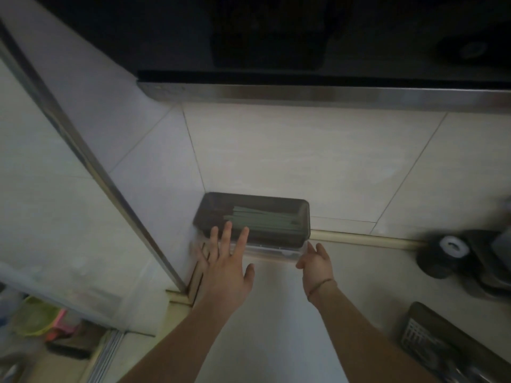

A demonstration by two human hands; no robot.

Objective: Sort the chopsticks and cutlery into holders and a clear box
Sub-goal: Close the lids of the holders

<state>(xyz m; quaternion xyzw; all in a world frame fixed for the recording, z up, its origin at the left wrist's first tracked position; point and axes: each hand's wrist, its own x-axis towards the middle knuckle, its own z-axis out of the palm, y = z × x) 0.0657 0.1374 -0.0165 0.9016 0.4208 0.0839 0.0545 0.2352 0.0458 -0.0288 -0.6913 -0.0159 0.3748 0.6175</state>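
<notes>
Against the tiled corner at the back of the pale tabletop (359, 286), a clear box (276, 248) with a dark, round-cornered lid is seen; green chopsticks (262, 218) show through it. The left hand (225, 268) is laid flat, its grip spread, fingertips touching the lid's left end. The right hand (316, 262) is held loosely spread just beside the box's right corner.

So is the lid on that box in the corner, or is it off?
On. The dark lid covers the clear box, with green sticks showing through it.
</notes>
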